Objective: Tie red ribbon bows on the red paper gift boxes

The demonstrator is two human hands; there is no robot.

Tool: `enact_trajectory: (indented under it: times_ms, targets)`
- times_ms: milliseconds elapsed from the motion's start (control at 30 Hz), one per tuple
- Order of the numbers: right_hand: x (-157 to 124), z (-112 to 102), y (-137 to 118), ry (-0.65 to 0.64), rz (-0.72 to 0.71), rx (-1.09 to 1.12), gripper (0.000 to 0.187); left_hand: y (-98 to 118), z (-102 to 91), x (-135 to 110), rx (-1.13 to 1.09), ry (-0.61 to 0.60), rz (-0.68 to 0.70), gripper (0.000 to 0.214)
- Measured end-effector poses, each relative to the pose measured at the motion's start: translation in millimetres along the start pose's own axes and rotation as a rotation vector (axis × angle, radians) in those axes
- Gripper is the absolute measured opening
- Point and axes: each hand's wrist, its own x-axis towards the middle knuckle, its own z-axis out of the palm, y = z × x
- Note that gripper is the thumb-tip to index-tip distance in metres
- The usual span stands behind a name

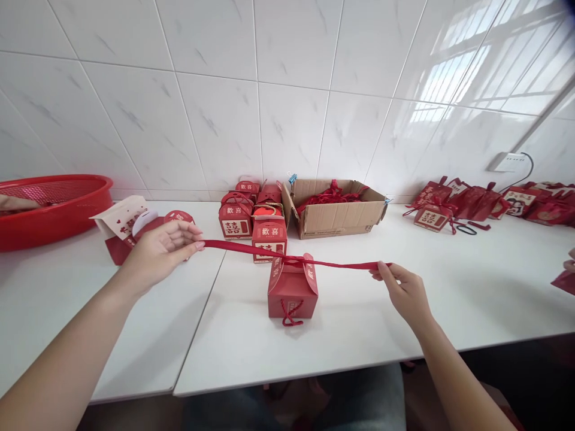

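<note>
A red gift box [293,293] stands upright on the white table in front of me, a twisted red cord hanging on its near side. Across its top runs a red ribbon [242,246], crossed or knotted at the middle and stretched out to both sides. My left hand [157,254] pinches one end between thumb and fingers. On the other side, my right hand [401,289] pinches the opposite end. Both hands are apart from the box itself. Right behind it is another red box [269,233] with gold Chinese characters.
Several red boxes [236,214] and a cardboard carton [336,221] of red ribbons stand by the tiled wall. At left are a red basket [85,215] and a partly open box [121,227]. More favour boxes [476,200], scissors [465,228] and another person's hand [572,260] are at right.
</note>
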Motion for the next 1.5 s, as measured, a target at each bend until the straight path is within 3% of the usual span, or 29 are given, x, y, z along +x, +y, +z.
enact_trajectory:
  times_ms: [200,333,467,633,1067,1500]
  targets:
    - [-5.5,1.0,11.3,-0.016,0.086,-0.005,0.045,-10.8,-0.4,-5.7,-0.026,0.042,-0.067,0.031]
    - [-8.8,2.8,19.0,-0.043,0.117,-0.012,0.045,-11.1,-1.1,-13.7,-0.016,-0.030,-0.063,0.026]
    - [-10.6,4.3,27.0,-0.037,0.147,-0.024,0.047,-32.5,-3.4,-5.7,0.029,0.060,-0.076,0.038]
    - [-11.8,3.7,36.2,-0.028,0.186,-0.039,0.049,-54.1,-5.5,2.4,0.086,0.038,-0.097,0.047]
    - [-17.2,-1.4,49.3,-0.005,0.243,-0.076,0.048,-58.8,-1.5,-3.1,0.112,0.010,-0.132,0.043]
    - [-22.9,-8.0,50.0,0.082,0.300,-0.044,0.048,-56.2,4.5,-5.1,0.136,0.079,-0.193,0.042]
